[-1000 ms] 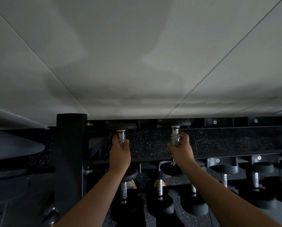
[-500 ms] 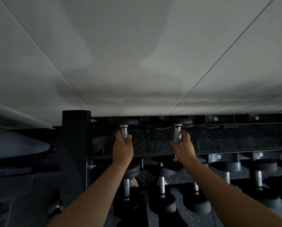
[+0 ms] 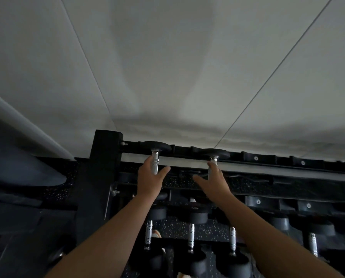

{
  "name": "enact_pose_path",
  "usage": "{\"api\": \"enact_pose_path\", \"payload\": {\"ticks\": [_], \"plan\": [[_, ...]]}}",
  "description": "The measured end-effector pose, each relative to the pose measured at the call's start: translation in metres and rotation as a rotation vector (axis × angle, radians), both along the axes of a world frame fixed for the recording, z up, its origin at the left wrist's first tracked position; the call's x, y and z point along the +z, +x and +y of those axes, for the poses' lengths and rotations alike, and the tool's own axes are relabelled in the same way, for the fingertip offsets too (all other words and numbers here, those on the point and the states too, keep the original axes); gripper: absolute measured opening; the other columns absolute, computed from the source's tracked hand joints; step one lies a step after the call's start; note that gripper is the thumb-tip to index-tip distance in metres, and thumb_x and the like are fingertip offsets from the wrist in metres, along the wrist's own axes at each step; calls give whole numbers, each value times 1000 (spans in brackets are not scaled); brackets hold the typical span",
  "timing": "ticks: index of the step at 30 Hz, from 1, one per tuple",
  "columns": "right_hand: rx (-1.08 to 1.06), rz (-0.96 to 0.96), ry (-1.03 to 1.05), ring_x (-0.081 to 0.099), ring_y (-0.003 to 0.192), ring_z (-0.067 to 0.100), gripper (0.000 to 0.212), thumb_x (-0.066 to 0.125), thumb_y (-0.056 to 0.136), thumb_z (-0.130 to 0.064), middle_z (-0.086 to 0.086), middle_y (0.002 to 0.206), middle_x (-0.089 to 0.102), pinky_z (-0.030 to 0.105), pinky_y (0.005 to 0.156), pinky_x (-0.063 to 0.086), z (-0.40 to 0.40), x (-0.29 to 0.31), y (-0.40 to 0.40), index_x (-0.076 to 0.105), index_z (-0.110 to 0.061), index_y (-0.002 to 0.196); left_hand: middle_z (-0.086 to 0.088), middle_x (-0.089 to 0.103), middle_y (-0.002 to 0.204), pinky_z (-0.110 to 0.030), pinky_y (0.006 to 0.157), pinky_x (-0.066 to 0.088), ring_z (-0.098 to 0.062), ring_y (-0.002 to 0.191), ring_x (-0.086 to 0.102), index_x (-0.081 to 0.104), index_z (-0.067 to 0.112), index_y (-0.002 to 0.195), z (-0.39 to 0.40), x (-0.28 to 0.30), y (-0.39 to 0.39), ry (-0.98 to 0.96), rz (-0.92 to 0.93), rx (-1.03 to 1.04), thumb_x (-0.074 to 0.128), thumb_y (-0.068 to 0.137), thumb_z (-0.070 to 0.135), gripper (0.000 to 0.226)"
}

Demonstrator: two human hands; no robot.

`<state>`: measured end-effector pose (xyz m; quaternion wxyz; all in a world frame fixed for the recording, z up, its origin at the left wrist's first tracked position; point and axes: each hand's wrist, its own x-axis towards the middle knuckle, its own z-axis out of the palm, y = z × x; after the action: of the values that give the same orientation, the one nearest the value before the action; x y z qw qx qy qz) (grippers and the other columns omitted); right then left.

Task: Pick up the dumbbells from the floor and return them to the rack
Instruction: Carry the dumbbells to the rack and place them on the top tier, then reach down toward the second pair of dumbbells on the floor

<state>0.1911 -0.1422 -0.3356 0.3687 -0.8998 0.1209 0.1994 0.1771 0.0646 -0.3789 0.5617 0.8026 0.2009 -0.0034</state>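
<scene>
Two dumbbells with black heads and chrome handles lie side by side at the left end of the black rack's (image 3: pixel 103 167) top tier. The left dumbbell (image 3: pixel 157 147) has my left hand (image 3: pixel 149 182) under its handle, fingers loosened and thumb spread out to the right. My right hand (image 3: pixel 213 184) sits at the handle of the right dumbbell (image 3: pixel 215 153), thumb spread out to the left. Neither hand wraps its handle. The near heads of both dumbbells are hidden behind my hands.
Several more dumbbells (image 3: pixel 191 235) rest on the lower tier below my forearms. Black saddles (image 3: pixel 256 158) run along the top tier to the right. A pale wall (image 3: pixel 187 77) rises right behind the rack. Speckled dark floor (image 3: pixel 53 195) shows through at left.
Both hands were closed around the dumbbell handles; now the fingers and thumbs have spread apart and the grips are let go. The view has tilted, so the rack sits lower.
</scene>
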Motion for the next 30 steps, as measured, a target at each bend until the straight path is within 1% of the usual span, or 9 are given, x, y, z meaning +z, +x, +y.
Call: {"api": "enact_pose_path", "payload": {"ticks": [3, 5, 8, 14, 17, 20, 22, 25, 30], "plan": [[99, -91, 29, 44, 133, 27, 78, 65, 86, -51, 4, 158, 30, 36, 95, 42, 5, 18, -19, 27, -27, 150, 19, 55, 102, -1, 68, 37, 6, 100, 55, 55, 18, 130, -2, 18, -27, 54, -76, 27, 74, 82, 39, 56], [163, -129, 41, 46, 131, 26, 76, 62, 87, -54, 3, 156, 34, 36, 96, 42, 9, 26, -34, 29, -27, 149, 26, 53, 106, 2, 73, 35, 15, 101, 52, 55, 19, 131, -2, 29, -49, 66, -102, 37, 71, 84, 42, 54], [274, -162, 32, 41, 136, 27, 75, 56, 87, -61, 5, 154, 39, 42, 105, 37, 15, 34, -65, 30, -29, 149, 6, 55, 133, -20, 95, 35, -7, 123, 47, 52, 20, 137, 3, 40, -98, 118, -88, 87, 62, 86, 56, 63], [579, -238, 42, 30, 142, 25, 80, 42, 87, -67, 7, 155, 37, 42, 116, 25, 50, 32, -130, 30, -21, 151, -2, 53, 142, -45, 108, 36, -20, 133, 44, 50, 22, 139, 35, 45, -218, 371, 38, 185, 46, 92, 57, 59], [779, -312, -1, 20, 147, 27, 79, 40, 92, -64, 9, 158, 32, 48, 119, 18, 86, 26, -168, 28, -16, 153, -7, 50, 145, -46, 110, 31, -27, 138, 37, 48, 20, 140, 60, 42, -289, 504, 125, 255, 45, 95, 55, 57], [935, -290, -33, 7, 150, 25, 84, 34, 91, -69, 5, 163, 22, 46, 121, 8, 122, 17, -205, 20, -17, 155, -7, 38, 155, -47, 115, 19, -27, 145, 23, 40, 23, 146, 87, 36, -354, 572, 277, 298, 40, 95, 59, 62], [1047, -297, -59, 1, 151, 24, 93, 22, 85, -78, 3, 165, 17, 44, 122, 4, 148, 11, -229, 16, -19, 156, -5, 34, 157, -48, 116, 15, -26, 147, 20, 38, 26, 148, 106, 30, -396, 572, 343, 335, 36, 95, 62, 64], [1206, -325, -101, -4, 151, 23, 103, 5, 77, -86, 1, 166, 10, 43, 121, 1, 184, -5, -263, 12, -22, 157, -3, 33, 157, -50, 117, 13, -26, 147, 18, 37, 27, 148, 135, 18, -452, 599, 428, 358, 32, 95, 62, 64], [1413, -294, -181, -6, 150, 23, 96, 6, 82, -82, 0, 166, 6, 41, 120, 1, 248, -41, -318, 9, -23, 157, -5, 30, 158, -48, 118, 13, -27, 147, 16, 33, 26, 149, 188, -17, -531, 597, 589, 330, 35, 95, 56, 62]]}}
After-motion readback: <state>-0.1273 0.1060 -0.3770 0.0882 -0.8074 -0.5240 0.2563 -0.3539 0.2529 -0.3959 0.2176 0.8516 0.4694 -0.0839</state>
